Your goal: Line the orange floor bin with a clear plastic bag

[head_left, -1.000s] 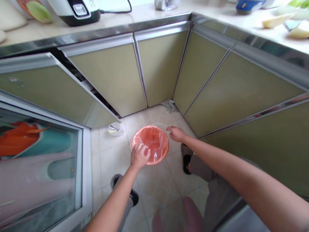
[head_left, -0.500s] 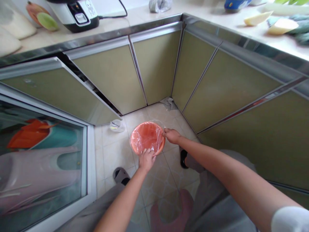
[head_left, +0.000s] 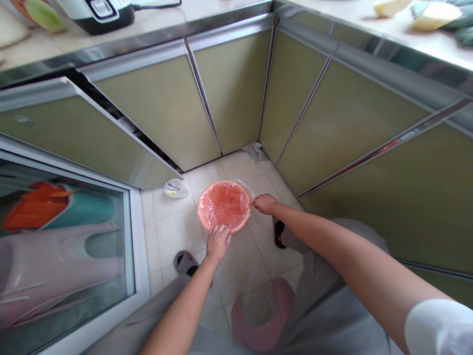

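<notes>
An orange round bin [head_left: 242, 225] stands on the tiled floor in front of me, lined with a clear plastic bag [head_left: 211, 209] folded over its rim. My left hand [head_left: 219, 241] grips the near rim, fingers bent over the edge onto the bag. Just off the right side of the rim, my right hand [head_left: 264, 203] is closed in a pinch on the bag's edge, which is thin and hard to see there.
A clear plastic tub [head_left: 176, 189] sits left of the bin, by an ajar cabinet door [head_left: 92, 128]. A grey cloth [head_left: 254, 151] lies in the corner. Closed cabinets [head_left: 354, 118] rise on the right. Below me is a pink stool [head_left: 264, 328]; a glass door [head_left: 66, 266] stands left.
My right hand has moved slightly outward from the rim, to the right. The left hand has stayed on the near rim. The view has tilted down a little.
</notes>
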Available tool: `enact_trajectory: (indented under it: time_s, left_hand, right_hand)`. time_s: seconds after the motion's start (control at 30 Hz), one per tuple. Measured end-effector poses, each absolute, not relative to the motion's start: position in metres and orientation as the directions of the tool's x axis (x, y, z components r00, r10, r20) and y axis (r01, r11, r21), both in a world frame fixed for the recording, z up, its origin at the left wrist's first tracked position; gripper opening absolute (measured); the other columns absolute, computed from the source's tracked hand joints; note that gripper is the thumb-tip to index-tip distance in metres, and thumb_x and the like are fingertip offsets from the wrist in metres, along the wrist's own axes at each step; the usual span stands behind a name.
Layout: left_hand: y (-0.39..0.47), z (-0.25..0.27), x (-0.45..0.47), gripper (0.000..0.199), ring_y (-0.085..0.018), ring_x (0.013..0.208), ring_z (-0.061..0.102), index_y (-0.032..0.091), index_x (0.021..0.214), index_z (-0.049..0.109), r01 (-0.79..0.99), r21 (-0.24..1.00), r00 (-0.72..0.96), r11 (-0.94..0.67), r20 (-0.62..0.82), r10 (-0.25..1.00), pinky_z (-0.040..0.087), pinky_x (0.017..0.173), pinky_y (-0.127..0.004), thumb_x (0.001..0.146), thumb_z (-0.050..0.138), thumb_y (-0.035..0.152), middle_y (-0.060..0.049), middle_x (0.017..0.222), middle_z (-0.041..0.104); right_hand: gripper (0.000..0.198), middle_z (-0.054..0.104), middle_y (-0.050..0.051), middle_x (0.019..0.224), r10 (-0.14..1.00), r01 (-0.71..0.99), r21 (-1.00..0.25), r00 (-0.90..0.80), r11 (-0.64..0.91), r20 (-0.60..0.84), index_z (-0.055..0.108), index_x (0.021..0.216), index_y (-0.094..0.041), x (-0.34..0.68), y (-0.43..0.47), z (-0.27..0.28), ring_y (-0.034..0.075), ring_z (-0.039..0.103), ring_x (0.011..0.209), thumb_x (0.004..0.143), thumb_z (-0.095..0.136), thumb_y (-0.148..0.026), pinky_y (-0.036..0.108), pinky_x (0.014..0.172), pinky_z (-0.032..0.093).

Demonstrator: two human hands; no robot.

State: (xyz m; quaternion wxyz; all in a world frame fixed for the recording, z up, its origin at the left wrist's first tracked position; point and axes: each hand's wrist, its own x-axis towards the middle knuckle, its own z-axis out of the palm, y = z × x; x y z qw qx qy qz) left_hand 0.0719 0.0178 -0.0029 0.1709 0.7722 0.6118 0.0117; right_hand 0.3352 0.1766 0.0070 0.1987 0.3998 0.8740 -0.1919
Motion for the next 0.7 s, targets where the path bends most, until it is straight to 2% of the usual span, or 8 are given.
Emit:
enact_trajectory:
  time_s: [0.2,0.33,0.43,0.6,0.7]
  left_hand:
    - [0.018,-0.008,0.063,0.01,-0.025,0.106,0.059,0.025,0.103,0.07,0.941,0.269,0.258,-0.207,-0.169,0.951,0.042,0.096,-0.039,0.096,0.064,0.022,-0.005,0.105,0.069]
    - [0.02,-0.01,0.062,0.009,-0.025,0.107,0.06,0.025,0.102,0.07,0.937,0.28,0.262,-0.207,-0.177,0.949,0.042,0.097,-0.039,0.096,0.063,0.025,-0.005,0.105,0.069]
    - [0.02,-0.011,0.062,0.009,-0.025,0.107,0.06,0.025,0.102,0.07,0.936,0.284,0.268,-0.208,-0.189,0.945,0.042,0.098,-0.04,0.097,0.062,0.026,-0.006,0.105,0.069]
    - [0.018,-0.013,0.055,0.019,-0.026,0.116,0.06,0.025,0.112,0.069,0.928,0.298,0.286,-0.226,-0.179,0.941,0.041,0.105,-0.042,0.095,0.064,0.022,-0.007,0.117,0.069]
    - [0.019,-0.014,0.051,0.025,-0.027,0.12,0.059,0.024,0.12,0.068,0.922,0.307,0.294,-0.235,-0.162,0.942,0.039,0.109,-0.044,0.095,0.065,0.024,-0.008,0.123,0.069]
  right_hand:
    - [0.031,0.078,0.014,0.115,0.571,0.788,-0.169,-0.558,0.592,-0.602,0.081,0.106,-0.019,0.33,0.167,-0.002,0.026,0.072,0.108,0.087,0.058,-0.011,0.032,0.091,0.051]
    - [0.03,0.079,0.014,0.111,0.575,0.787,-0.187,-0.569,0.588,-0.588,0.082,0.101,-0.021,0.329,0.162,-0.006,0.027,0.073,0.107,0.085,0.06,-0.009,0.035,0.092,0.053]
    - [0.029,0.079,0.016,0.111,0.585,0.778,-0.154,-0.571,0.609,-0.576,0.082,0.099,-0.019,0.33,0.16,-0.01,0.028,0.074,0.107,0.089,0.057,-0.009,0.036,0.09,0.054]
    - [0.031,0.078,0.016,0.114,0.666,0.835,-0.109,-0.503,0.54,-0.551,0.081,0.103,-0.017,0.335,0.164,-0.014,0.027,0.073,0.104,0.09,0.055,-0.007,0.034,0.085,0.055]
    - [0.041,0.075,0.014,0.119,0.755,0.87,-0.111,-0.474,0.479,-0.452,0.077,0.117,-0.019,0.333,0.172,-0.004,0.027,0.071,0.103,0.091,0.048,-0.004,0.034,0.086,0.054]
